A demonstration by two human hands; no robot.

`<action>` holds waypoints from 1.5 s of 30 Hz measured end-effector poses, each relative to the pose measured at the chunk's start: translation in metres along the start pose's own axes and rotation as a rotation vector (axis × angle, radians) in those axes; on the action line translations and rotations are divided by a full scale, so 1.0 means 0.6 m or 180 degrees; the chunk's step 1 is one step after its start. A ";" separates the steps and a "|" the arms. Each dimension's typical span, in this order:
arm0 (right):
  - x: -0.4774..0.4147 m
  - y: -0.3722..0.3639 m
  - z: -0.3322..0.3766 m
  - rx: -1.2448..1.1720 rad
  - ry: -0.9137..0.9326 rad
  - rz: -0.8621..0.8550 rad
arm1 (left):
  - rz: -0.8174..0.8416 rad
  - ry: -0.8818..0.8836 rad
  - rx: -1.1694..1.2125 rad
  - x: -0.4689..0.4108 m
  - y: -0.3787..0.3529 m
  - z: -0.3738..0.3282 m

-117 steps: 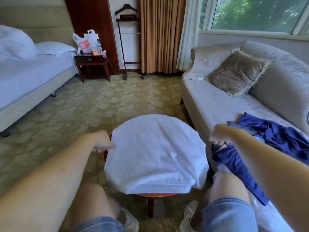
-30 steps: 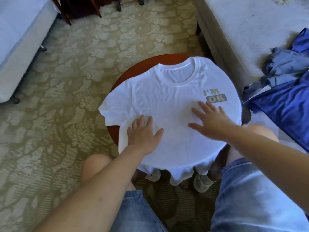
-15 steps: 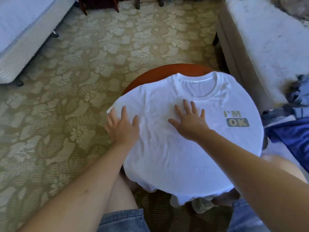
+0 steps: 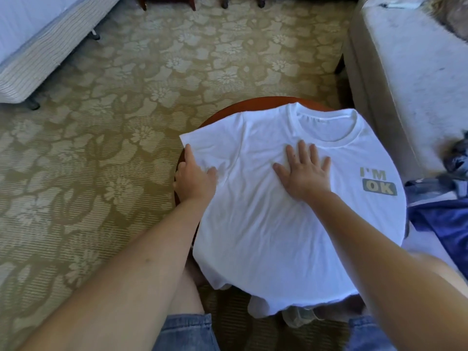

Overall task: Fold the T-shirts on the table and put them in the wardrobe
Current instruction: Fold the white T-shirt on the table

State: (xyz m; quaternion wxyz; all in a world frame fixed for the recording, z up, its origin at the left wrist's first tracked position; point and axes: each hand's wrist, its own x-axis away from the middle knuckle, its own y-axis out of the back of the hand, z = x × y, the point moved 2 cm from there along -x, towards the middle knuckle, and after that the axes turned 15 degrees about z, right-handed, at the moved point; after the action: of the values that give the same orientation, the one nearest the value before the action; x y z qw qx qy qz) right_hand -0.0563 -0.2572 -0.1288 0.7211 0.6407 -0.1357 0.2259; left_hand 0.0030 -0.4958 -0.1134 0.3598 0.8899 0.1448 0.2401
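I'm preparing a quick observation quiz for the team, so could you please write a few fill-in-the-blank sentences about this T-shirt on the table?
1. The print on the white T-shirt reads I'M ___.
2. The right hand lies flat on the shirt's chest with its fingers ___.
3. The left hand holds the edge of one ___.
4. The garment beside the table is ___ in colour.

Missing words: OK; spread; sleeve; blue.
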 end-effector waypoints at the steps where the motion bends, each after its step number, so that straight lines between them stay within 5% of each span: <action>1: -0.001 0.001 -0.003 0.0005 -0.0009 0.0018 | 0.0034 0.0060 0.0170 -0.003 0.002 -0.001; 13: -0.008 0.000 -0.012 -0.0004 -0.0054 -0.0048 | 0.0027 0.0004 -0.0455 -0.009 0.036 0.002; 17: -0.008 -0.001 -0.006 0.0060 -0.0045 -0.0059 | 0.0622 0.0053 -0.0399 -0.048 0.034 0.011; 21: -0.013 -0.001 0.002 0.0145 -0.0018 -0.0064 | 0.1135 -0.0088 -0.0030 -0.085 0.045 0.027; 28: -0.035 0.005 0.029 0.0291 0.0131 -0.0111 | 0.1171 -0.0375 0.0754 -0.107 0.060 0.044; 36: -0.061 0.018 0.101 0.0283 0.0255 0.0071 | 0.0462 -0.0324 0.0210 -0.094 0.137 0.037; 45: 0.032 0.024 0.047 0.0190 0.0275 0.0009 | 0.0661 -0.0490 -0.0974 -0.042 0.162 -0.050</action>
State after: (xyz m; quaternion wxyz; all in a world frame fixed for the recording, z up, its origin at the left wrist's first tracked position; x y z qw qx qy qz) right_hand -0.0444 -0.2813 -0.1033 0.7065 0.6514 -0.0986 0.2583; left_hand -0.0261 -0.5575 -0.0339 0.4742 0.8507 -0.0140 0.2264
